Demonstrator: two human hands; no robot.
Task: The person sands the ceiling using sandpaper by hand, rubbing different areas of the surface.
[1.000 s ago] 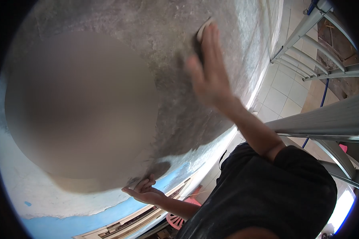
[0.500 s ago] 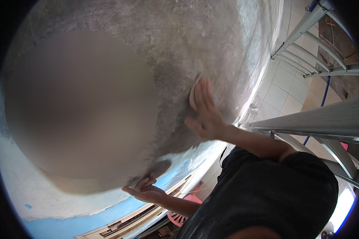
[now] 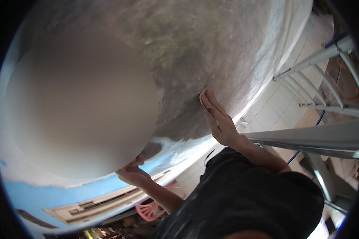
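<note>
My right hand [image 3: 224,126] presses a pale folded piece of sandpaper [image 3: 204,98] against the rough grey wall [image 3: 183,51], fingers laid over it and pointing up along the surface. Close to the wall's lower part is my left hand [image 3: 135,173], its fingers apart with nothing visible in them. A large blurred disc covers its fingertips, so I cannot tell whether they touch the wall. Dark and pale patches mottle the grey surface around my right hand, and a dark shadow lies by my left.
A metal ladder [image 3: 307,135] stands close at my right, and another ladder-like frame [image 3: 319,79] is behind it on the tiled floor [image 3: 267,111]. A pink plastic chair [image 3: 150,209] sits at lower left, near a blue wall band [image 3: 87,195] and a pale wooden frame [image 3: 68,215].
The whole view has tilted and shifted. My right hand has slid the sandpaper a short way down and right in view. My left hand has moved slightly up and left, partly behind the blur.
</note>
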